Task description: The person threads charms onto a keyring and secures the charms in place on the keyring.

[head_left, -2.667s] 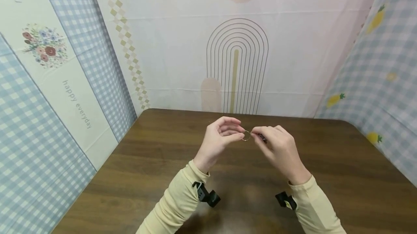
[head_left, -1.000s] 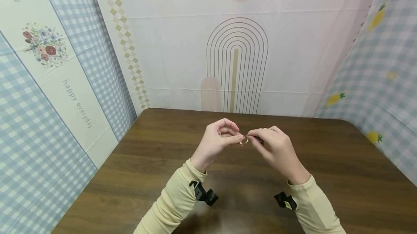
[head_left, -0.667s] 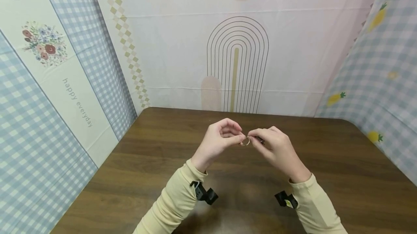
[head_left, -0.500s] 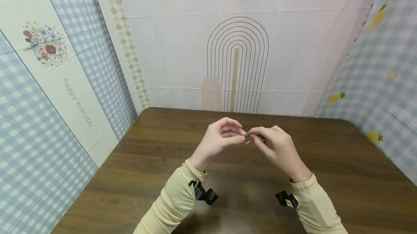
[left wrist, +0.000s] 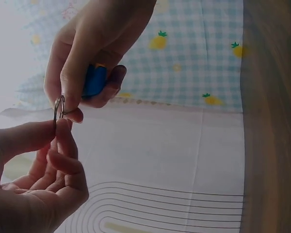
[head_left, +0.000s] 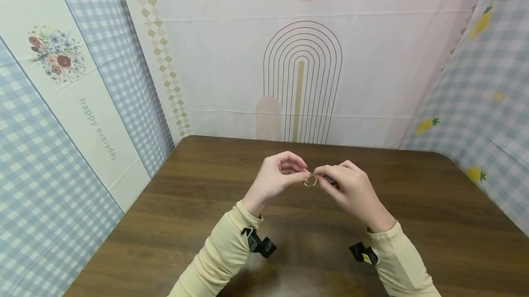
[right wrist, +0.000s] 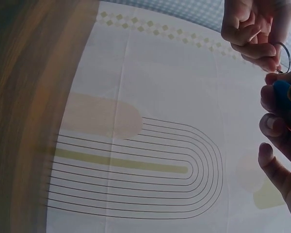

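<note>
A thin metal key ring (head_left: 310, 186) is held up over the table between both hands. My left hand (head_left: 272, 180) pinches its near side between thumb and forefinger, the other fingers bent loosely behind. My right hand (head_left: 353, 189) has its thumb and forefinger tips at the ring's other side. Inside the curled right fingers sits a small blue keychain piece (left wrist: 94, 81) with an orange detail, mostly covered by the hand. In the right wrist view the same ring (right wrist: 288, 56) stands between the two hands, close to the blue piece. Whether the two are joined is hidden by the fingertips.
The brown wooden table (head_left: 173, 223) spreads beneath the hands. A white printed cloth (head_left: 223, 67) hangs behind its far edge, with checked cloths on the left and right. Each sleeve carries a black wrist camera, such as the left camera (head_left: 260, 244).
The key ring has turned between the fingertips, at times tilted edge-on, and now shows rounder and slightly lower. Both hands have shifted only a little, keeping their holds.
</note>
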A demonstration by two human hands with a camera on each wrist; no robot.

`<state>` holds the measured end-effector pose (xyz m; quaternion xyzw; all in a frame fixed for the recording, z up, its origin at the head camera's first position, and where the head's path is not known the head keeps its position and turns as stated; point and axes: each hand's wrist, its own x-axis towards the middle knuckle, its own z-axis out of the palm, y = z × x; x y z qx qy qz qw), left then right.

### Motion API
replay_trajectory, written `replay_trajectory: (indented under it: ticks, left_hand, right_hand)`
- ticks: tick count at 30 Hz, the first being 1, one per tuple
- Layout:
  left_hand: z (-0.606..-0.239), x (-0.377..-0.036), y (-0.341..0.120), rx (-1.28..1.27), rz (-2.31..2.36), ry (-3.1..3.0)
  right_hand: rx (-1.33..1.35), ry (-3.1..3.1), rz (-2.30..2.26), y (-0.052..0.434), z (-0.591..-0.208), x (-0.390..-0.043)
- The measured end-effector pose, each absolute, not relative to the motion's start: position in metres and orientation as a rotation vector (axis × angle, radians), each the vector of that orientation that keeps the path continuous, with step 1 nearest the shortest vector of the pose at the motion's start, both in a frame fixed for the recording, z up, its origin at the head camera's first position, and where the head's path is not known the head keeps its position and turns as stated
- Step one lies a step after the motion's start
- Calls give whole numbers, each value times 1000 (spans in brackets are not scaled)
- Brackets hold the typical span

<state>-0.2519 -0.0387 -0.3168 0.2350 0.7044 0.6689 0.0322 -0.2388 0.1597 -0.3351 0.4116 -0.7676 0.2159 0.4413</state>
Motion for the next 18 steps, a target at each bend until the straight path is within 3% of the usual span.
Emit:
replay_trajectory:
  ticks: [18]
  left_hand:
    - [-318, -256, -31, 810, 2041, 2051]
  right_hand:
    - [911, -1929, 534, 167, -332, -246]
